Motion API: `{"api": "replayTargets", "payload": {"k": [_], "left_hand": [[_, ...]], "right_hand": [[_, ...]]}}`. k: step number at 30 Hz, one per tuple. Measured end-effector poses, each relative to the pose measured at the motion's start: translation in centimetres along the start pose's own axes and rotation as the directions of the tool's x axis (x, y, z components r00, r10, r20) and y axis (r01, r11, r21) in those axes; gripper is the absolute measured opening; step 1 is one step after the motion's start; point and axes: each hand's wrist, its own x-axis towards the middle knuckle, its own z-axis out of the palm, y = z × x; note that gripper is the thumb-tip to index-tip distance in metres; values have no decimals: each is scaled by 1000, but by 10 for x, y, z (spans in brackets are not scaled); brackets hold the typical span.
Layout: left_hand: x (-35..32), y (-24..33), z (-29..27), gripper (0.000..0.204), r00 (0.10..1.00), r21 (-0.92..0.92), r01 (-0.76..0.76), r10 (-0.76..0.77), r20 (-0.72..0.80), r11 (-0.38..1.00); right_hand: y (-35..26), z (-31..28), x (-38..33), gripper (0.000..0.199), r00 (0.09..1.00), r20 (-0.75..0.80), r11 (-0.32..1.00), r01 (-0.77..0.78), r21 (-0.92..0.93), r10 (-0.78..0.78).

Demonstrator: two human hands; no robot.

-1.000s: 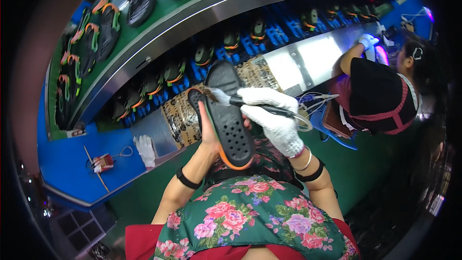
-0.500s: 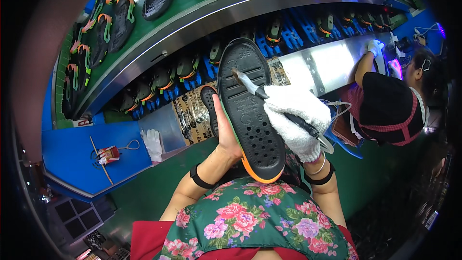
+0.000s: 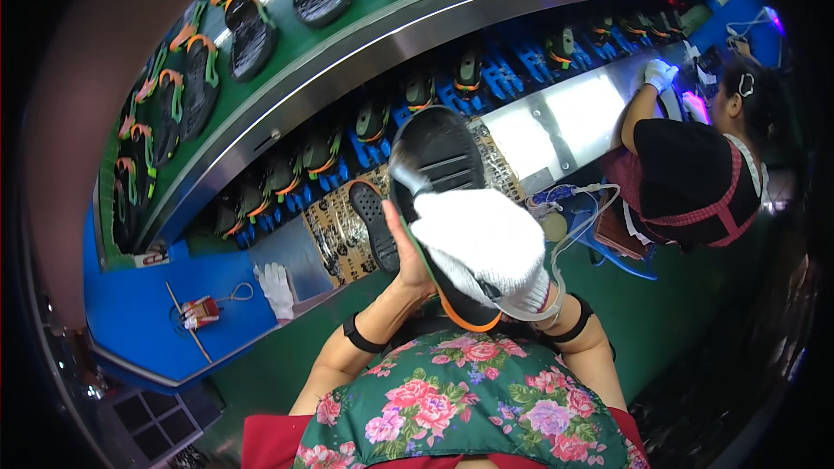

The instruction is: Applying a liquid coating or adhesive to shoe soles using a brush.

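Note:
My left hand [image 3: 408, 254] is bare and grips a black shoe sole [image 3: 439, 156] with an orange and green rim, held upright close to my face. My right hand [image 3: 486, 247] wears a white glove and holds a brush [image 3: 408, 175] whose bristles touch the sole's ridged surface near its upper left. A second black sole [image 3: 375, 224] lies on the patterned mat [image 3: 334, 234] just behind my left hand.
A green conveyor [image 3: 347, 26] carries several black sandals with orange and green straps. Below it a blue rack [image 3: 486, 78] holds more shoes. A spare white glove [image 3: 278, 288] lies on the bench. A co-worker [image 3: 695, 165] in black works at right.
The sole has come up nearer to my face and now looks larger. My gloved right hand has moved along with it, the brush shifting toward the sole's upper left.

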Motion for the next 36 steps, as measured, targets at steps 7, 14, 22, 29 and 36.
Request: {"api": "replayTargets", "payload": {"k": [7,14,22,29,36], "left_hand": [[-6,-4,-10,100,893,659,73,245,-377,748],[1,1,-29,96,924,483,15,173,-342,876],[2,8,-56,101,995,630,-22,76,-59,776],[0,6,-78,96,892,561,34,228,-391,827],[-1,25,-83,93,953,566,51,130,-274,823]], "right_hand": [[4,-11,2,36,983,-181,997,-37,-68,24],[4,-22,-3,30,977,-166,976,-101,195,135],[17,-2,-13,32,993,-120,992,24,126,-9],[21,-5,-13,34,990,-133,998,-30,48,36],[28,-6,-15,31,967,-247,985,-17,171,59]]}}
